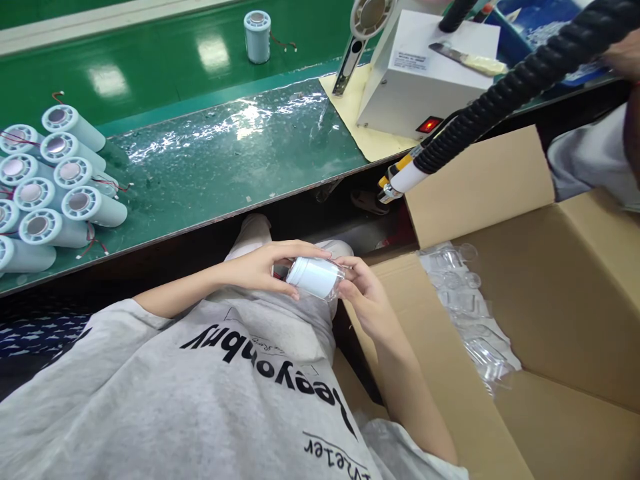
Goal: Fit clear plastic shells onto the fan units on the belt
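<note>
"Where is the light-blue cylinder (314,275)?"

"Between the left hand (263,268) and the right hand (367,297), off the near edge of the table (225,180). It lies tilted; a clear plastic cover (332,292) surrounds its right end."

"State of each grip?"

"Left: closed on the cylinder's left end, fingers above, thumb below. Right: closed on the clear plastic cover, fingertips and thumb."

"Table contents?"

"Left end: a cluster of similar cylinders (95,206) with thin wires. Right: a white box unit (415,80), red switch (429,125) lit, on a yellow sheet (345,110)."

"Floor side, right?"

"An open carton (477,200) containing clear plastic parts (465,303)."
</note>
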